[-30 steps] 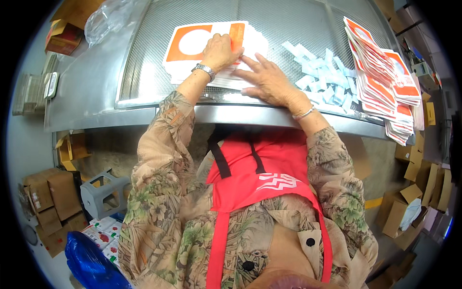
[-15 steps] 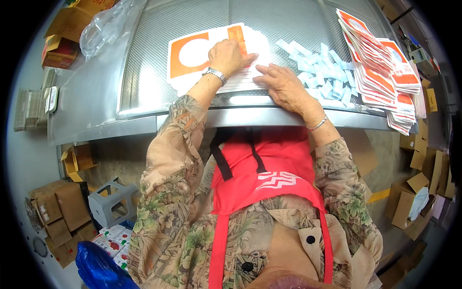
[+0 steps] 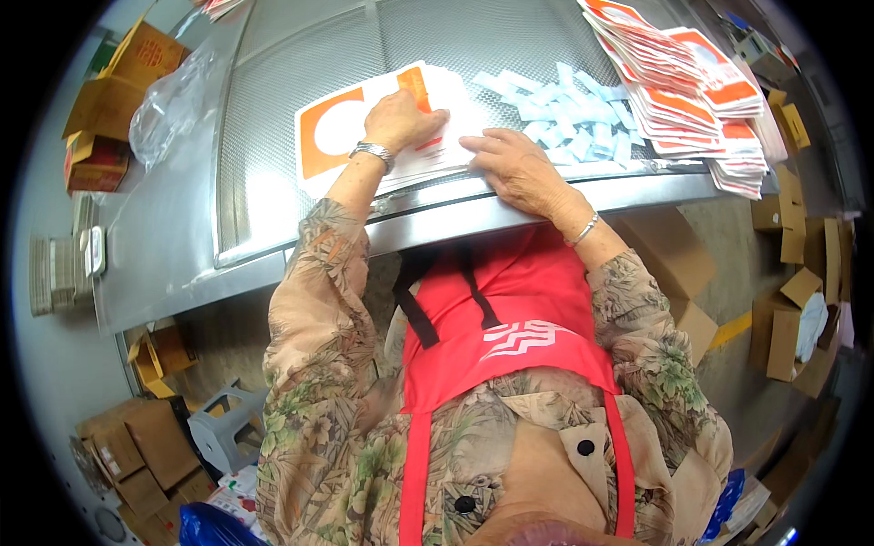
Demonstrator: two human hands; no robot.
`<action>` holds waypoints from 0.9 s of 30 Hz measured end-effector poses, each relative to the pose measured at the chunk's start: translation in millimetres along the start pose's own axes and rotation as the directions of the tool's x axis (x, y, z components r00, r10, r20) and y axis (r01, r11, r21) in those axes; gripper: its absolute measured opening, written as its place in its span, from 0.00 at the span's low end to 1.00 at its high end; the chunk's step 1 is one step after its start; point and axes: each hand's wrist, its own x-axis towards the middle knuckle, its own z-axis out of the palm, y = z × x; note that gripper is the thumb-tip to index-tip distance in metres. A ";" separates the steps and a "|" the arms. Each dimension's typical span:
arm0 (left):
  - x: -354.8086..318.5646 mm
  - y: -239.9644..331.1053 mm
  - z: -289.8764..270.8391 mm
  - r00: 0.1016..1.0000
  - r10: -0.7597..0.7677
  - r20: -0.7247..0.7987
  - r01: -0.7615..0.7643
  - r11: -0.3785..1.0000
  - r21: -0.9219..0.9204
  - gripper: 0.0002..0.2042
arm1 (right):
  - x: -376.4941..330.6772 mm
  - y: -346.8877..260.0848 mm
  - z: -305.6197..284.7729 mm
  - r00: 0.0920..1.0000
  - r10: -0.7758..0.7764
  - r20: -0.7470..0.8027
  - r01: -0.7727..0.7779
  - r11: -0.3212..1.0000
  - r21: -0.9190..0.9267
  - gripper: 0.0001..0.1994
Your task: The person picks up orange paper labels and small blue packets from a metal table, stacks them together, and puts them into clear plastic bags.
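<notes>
A fanned stack of flat orange-and-white bags (image 3: 318,165), each with a round white patch, lies on the metal mesh table top in front of me. My left hand (image 3: 399,125) rests on the stack, its fingers curled down onto a bag and its thumb pointing right; the fingertips are partly hidden. At the stack's right edge is my right hand (image 3: 526,173), palm down with fingers apart and nothing visible in it. Right beyond it lies a loose heap of pale blue strips (image 3: 569,114).
Tall piles of similar orange-and-white packs (image 3: 678,111) stand at the table's right end. A clear plastic bag (image 3: 168,114) and open cartons (image 3: 114,109) are at the left. The metal table edge (image 3: 437,216) runs before my red apron. A grey stool (image 3: 223,428) stands lower left.
The whole view has shifted and turned slightly, so the table's right end sits higher. My hands stay at the stack, the left still curled on it and the right still at its edge.
</notes>
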 end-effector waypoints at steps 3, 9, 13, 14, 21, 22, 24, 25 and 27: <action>8.4 -3.1 -4.0 0.997 -0.017 0.081 0.022 0.998 -0.056 0.30 | -0.7 -1.0 0.6 0.997 -0.007 -0.076 0.007 1.000 -0.005 0.06; 15.5 -1.2 0.3 1.000 0.016 -0.020 -0.016 1.000 0.026 0.30 | 1.7 -7.0 -5.8 0.995 0.022 -0.092 -0.021 1.000 0.013 0.05; 20.5 -11.7 -1.2 0.996 0.051 0.073 -0.043 0.994 -0.105 0.32 | 2.0 -8.7 -5.2 0.996 0.032 -0.088 -0.032 0.999 0.000 0.06; 20.9 -13.3 -1.7 0.991 0.059 0.117 -0.041 0.988 -0.148 0.32 | 2.1 -9.6 -5.4 0.994 0.038 -0.102 -0.040 0.999 -0.014 0.06; 6.8 -30.6 10.3 0.997 -0.050 -0.057 0.020 0.899 -0.438 0.22 | 5.8 -9.0 -6.1 0.987 0.006 -0.162 -0.009 1.000 -0.017 0.07; 0.2 -30.8 10.4 0.997 -0.050 -0.066 0.017 0.899 -0.439 0.22 | 7.7 -9.2 -6.8 0.965 0.104 -0.241 -0.087 0.993 0.081 0.07; -8.6 -32.3 11.6 0.989 -0.144 0.042 0.106 0.474 -0.874 0.19 | 16.6 -8.4 -11.6 0.930 0.198 -0.310 -0.147 0.972 0.181 0.07; -15.2 -41.9 15.5 0.977 -0.207 0.042 0.103 0.288 -0.952 0.16 | 31.0 -20.6 -17.6 0.910 0.325 -0.257 -0.225 0.909 0.351 0.08; -29.3 -40.0 20.0 0.970 -0.239 0.030 0.087 0.228 -0.970 0.12 | 54.6 -27.1 -17.6 0.868 0.483 -0.114 -0.331 0.734 0.593 0.14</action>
